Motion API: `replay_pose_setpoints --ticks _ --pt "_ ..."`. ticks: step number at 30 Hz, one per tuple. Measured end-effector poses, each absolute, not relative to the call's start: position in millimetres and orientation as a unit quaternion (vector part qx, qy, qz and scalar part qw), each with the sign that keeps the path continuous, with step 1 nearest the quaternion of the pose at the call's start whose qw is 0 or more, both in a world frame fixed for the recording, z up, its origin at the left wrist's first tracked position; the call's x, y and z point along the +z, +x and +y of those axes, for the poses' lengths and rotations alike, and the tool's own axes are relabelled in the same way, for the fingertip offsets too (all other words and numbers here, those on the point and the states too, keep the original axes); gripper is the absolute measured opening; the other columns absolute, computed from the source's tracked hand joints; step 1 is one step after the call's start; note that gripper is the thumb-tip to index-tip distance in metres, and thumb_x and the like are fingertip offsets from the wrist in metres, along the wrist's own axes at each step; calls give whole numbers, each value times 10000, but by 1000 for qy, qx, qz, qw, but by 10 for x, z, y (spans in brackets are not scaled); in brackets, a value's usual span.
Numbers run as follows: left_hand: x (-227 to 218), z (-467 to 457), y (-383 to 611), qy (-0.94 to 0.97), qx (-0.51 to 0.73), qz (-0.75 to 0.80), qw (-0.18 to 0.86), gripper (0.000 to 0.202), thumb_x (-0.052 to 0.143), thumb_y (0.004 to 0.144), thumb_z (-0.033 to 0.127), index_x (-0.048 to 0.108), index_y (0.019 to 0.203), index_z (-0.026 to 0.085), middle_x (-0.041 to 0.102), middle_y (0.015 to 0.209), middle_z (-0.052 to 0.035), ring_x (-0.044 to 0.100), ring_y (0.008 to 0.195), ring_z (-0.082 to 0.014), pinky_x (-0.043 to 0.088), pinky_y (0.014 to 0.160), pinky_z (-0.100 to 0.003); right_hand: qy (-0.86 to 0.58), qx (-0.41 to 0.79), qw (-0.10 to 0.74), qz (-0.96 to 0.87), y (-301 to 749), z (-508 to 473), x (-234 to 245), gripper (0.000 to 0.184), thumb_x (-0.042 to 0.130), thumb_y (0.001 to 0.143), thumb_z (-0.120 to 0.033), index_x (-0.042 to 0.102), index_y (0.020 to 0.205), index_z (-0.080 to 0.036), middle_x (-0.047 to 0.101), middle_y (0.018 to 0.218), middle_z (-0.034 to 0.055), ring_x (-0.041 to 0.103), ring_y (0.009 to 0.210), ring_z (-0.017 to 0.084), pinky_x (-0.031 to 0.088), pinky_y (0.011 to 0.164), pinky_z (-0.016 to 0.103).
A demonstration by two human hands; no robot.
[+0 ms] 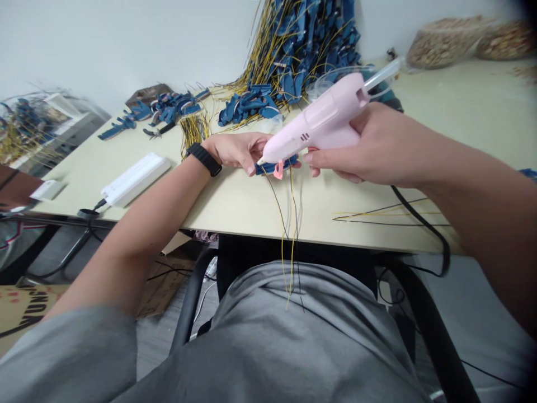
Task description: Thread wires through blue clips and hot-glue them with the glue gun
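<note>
My right hand point(377, 145) is wrapped round the handle of a pale pink hot glue gun point(312, 120), with a clear glue stick point(384, 74) poking out of its back end. The gun's nozzle points down to the left and meets or nearly meets a small blue plastic part point(265, 168). That part sits in the fingers of my left hand point(241, 151), partly hidden behind the gun. Yellow and black wires point(292, 212) hang from the part over the table edge onto my lap. The gun's small pink stand point(278, 169) shows under the nozzle.
A tall heap of wired blue parts point(302, 50) stands against the wall, with smaller piles left of it. On the left are a white power strip point(136, 178) and pliers point(159, 131). Bags of pellets point(447, 42) lie at back right. The gun's black cord point(423, 224) loops off the edge.
</note>
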State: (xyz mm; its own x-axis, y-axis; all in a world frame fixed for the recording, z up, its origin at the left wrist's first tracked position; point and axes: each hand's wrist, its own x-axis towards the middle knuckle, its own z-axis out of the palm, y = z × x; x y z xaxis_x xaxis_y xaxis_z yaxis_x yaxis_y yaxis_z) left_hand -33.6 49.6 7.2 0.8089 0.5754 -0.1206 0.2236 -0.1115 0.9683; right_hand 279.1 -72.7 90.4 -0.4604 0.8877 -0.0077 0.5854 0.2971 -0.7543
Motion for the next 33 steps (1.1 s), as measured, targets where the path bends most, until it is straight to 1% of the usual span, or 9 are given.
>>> replay_pose_setpoints --ticks 4,7,11,13,17,23,25,30,33 --pt "84 516 -333 729 133 287 607 918 1238 460 587 900 1235 228 860 1018 -135 788 1545 -520 666 1330 -576 -460 366 219 -778 2799 -749 903 229 913 1137 -314 836 929 -259 590 657 -13 490 637 183 380 631 380" --pt "89 524 -336 726 122 269 621 857 1248 444 519 898 1169 226 848 976 -110 837 1429 -491 677 1327 -580 -458 368 216 -780 2798 -746 894 208 888 1155 -290 862 951 -258 598 653 -8 501 646 191 384 654 394" --pt "67 546 -355 732 129 290 603 1025 1232 468 597 926 1359 194 882 1069 -147 817 1499 -526 665 1319 -583 -460 360 219 -781 2798 -710 864 219 879 1159 -287 881 942 -258 614 653 -4 529 667 195 392 686 404" --pt "61 554 -368 733 126 289 602 1009 1223 476 589 925 1358 198 890 1119 -164 794 1547 -528 658 1325 -577 -460 357 218 -783 2802 -686 847 235 895 1155 -305 880 925 -259 621 658 3 544 668 197 391 681 403" --pt "80 540 -373 739 112 271 606 886 1228 491 580 927 1253 241 900 1132 -132 801 1539 -488 674 1308 -548 -453 363 217 -785 2815 -641 819 263 957 1135 -342 855 911 -251 640 684 10 539 659 183 388 667 398" --pt "100 509 -346 739 108 289 599 1037 1216 484 586 923 1419 245 907 1139 -116 777 1600 -532 670 1314 -583 -434 389 226 -780 2836 -601 782 314 1046 1080 -398 823 912 -254 648 706 8 516 645 175 377 641 396" --pt "93 514 -349 739 112 290 597 1051 1217 487 589 920 1437 250 900 1115 -109 792 1569 -524 673 1290 -568 -437 386 224 -781 2834 -614 792 305 1039 1088 -401 836 908 -260 643 701 7 516 647 179 379 644 396" --pt "112 504 -337 742 110 283 598 1057 1232 474 609 919 1415 243 897 1092 -111 819 1511 -509 682 1242 -530 -458 364 214 -782 2811 -682 853 248 900 1165 -275 876 919 -251 629 676 5 539 674 179 395 692 394" --pt "151 479 -311 746 117 277 594 1076 1241 472 621 923 1431 251 934 1181 -136 823 1494 -499 692 1220 -522 -459 367 214 -781 2807 -678 857 255 960 1139 -339 865 919 -252 628 676 9 542 675 189 387 673 402"
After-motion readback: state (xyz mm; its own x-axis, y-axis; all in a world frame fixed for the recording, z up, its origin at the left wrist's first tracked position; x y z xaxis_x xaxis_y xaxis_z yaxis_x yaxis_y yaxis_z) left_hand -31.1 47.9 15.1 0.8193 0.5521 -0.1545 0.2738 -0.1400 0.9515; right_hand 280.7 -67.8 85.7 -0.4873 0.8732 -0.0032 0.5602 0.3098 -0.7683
